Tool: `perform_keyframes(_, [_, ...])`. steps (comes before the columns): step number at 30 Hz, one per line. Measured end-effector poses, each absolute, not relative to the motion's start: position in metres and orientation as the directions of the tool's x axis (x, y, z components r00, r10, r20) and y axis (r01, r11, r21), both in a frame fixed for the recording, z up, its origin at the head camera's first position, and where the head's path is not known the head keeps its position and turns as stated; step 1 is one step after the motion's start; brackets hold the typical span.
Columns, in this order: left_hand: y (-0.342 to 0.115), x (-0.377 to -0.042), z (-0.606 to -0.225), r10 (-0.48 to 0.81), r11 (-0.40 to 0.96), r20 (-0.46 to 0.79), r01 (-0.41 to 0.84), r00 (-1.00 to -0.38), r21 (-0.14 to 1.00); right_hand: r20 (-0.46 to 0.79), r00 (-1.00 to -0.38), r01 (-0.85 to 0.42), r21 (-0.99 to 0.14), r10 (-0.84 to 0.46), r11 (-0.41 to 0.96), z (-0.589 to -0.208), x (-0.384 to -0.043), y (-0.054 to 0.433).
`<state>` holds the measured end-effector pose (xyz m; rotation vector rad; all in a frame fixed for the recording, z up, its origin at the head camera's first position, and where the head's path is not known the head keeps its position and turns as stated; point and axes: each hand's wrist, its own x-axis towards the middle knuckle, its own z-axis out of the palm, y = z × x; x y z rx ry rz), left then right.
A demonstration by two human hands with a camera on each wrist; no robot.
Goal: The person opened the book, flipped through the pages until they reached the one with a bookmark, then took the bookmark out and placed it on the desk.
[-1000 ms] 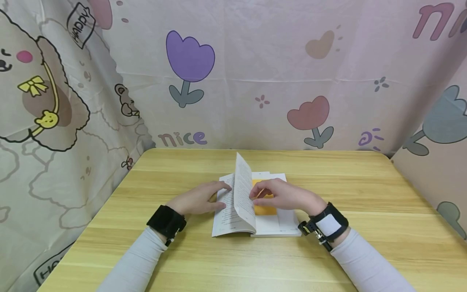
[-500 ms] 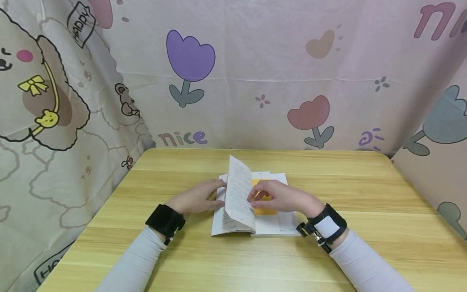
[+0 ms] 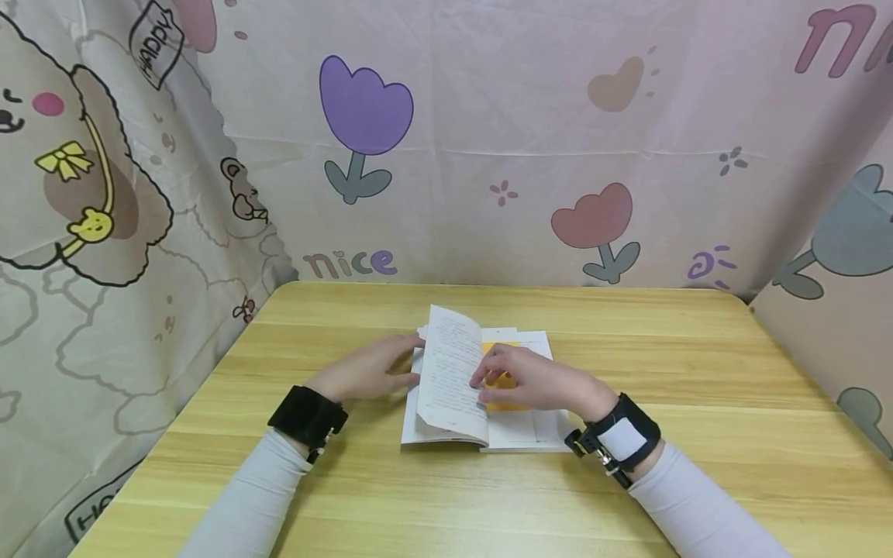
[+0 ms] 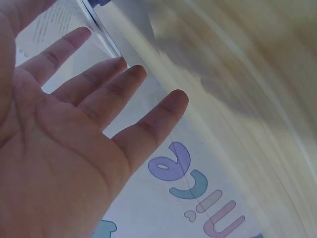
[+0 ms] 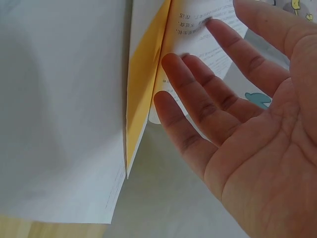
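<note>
An open paperback book [image 3: 547, 434] lies on the wooden table, a printed page [image 3: 449, 376] lifted from its spine and leaning left. On the right side of the book shows an orange-yellow block [image 3: 499, 350]; the right wrist view has this yellow area [image 5: 141, 84] along a sheet beside the spine. My right hand [image 3: 540, 377] is over the right side, fingertips against the leaning page, fingers loosely extended. My left hand [image 3: 366, 370] is at the book's left edge; its fingertips pass behind the leaning page in the head view. Its fingers [image 4: 148, 124] are spread and relaxed.
The wooden table [image 3: 391, 504] extends around the book on all sides. Behind it hangs a pale curtain [image 3: 474, 93] printed with tulips and letters, and another printed cloth [image 3: 202, 325] hangs on the left. Both wrists wear black straps [image 3: 307, 422].
The lifted page has swung down to the left, from nearly upright to leaning over the left pages. My left hand has drawn slightly left; my right fingertips have shifted slightly left with the page.
</note>
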<state>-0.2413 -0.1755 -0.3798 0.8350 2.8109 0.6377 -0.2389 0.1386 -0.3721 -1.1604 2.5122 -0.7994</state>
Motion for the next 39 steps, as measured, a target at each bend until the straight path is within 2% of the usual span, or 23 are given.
perform_keyframes(13, [-0.185, -0.241, -0.373, 0.502, 0.765, -0.046, 0.419, -0.864, 0.488, 0.002, -0.639, -0.660, -0.515, -0.769, 0.547, -0.374, -0.232, 0.132])
perform_keyframes(18, [-0.187, -0.243, -0.373, 0.510, 0.767, -0.037, 0.434, -0.860, 0.473, -0.016, -0.655, -0.656, -0.485, -0.755, 0.579, -0.375, -0.229, 0.129])
perform_keyframes(39, [-0.187, -0.246, -0.374, 0.518, 0.763, 0.007, 0.466, -0.855, 0.447, 0.001, -0.654, -0.678, -0.442, -0.756, 0.586, -0.377, -0.223, 0.124])
